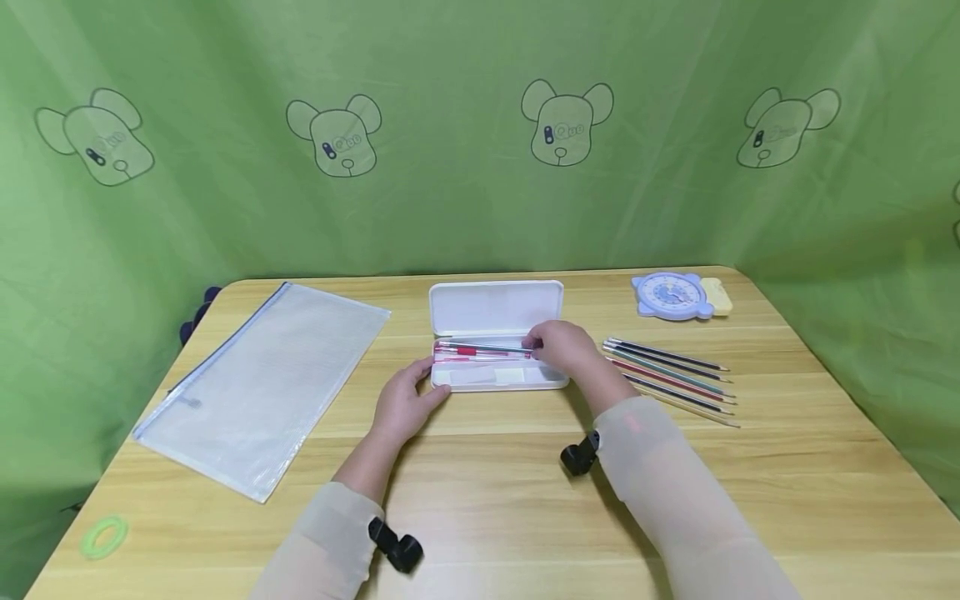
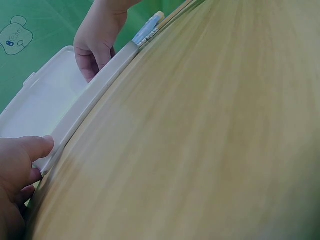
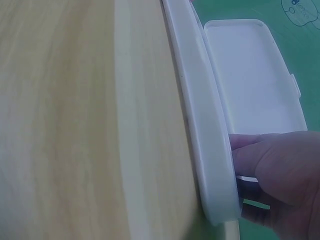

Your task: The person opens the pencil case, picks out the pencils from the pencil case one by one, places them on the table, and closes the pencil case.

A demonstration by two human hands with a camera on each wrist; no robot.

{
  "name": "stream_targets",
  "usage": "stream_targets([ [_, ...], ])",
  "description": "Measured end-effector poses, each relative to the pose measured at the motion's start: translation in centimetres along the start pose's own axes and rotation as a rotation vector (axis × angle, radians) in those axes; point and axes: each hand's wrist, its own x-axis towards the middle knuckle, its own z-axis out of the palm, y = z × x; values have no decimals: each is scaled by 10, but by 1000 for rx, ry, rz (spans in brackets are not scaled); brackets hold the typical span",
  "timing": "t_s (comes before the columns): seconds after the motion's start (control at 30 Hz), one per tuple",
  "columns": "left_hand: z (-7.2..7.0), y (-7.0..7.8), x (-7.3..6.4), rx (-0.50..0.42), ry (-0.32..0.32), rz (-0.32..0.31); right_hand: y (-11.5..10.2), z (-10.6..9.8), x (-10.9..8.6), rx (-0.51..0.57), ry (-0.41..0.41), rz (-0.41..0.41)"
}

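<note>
An open white pencil case [image 1: 472, 387] lies on the table with its lid [image 1: 497, 308] raised at the back. Inside are red pens [image 1: 467, 351] and a dark pencil [image 1: 487, 346]. My left hand [image 1: 402, 406] grips the case's left end, thumb on the front corner and fingers along the side; the left wrist view shows this thumb [image 2: 42, 146] on the rim. My right hand [image 1: 564, 346] reaches into the right part of the case, its fingertips pinching the dark pencil's right end. In the right wrist view the case wall [image 3: 207, 125] hides those fingertips.
Several pencils [image 1: 667, 375] lie side by side right of the case. Behind them sit a blue clock-faced item [image 1: 675, 296] and a pale yellow block [image 1: 717, 297]. A clear zip pouch [image 1: 262, 392] lies at left, a green ring [image 1: 104, 537] near the front left edge.
</note>
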Motion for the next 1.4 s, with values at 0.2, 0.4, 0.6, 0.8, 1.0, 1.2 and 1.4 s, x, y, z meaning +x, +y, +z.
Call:
stream_targets([
  [0.2, 1, -1, 1, 0, 1, 6, 2, 2, -1, 12, 6, -33],
  [0.4, 1, -1, 1, 3, 0, 8, 6, 2, -4, 39, 49, -58],
  [0.6, 0, -2, 1, 11, -2, 1, 9, -7, -11, 91, 112, -102],
  [0.8, 0, -3, 1, 10, -6, 0, 10, -20, -24, 103, 171, -160],
  [1.0, 0, -3, 1, 9, -10, 4, 20, -34, -47, 131, 208, -187],
  [1.2, 0, -2, 1, 12, -13, -1, 45, -42, -75, 163, 222, -149],
  [1.4, 0, -1, 1, 0, -11, -3, 71, -44, -104, 155, 259, -105],
])
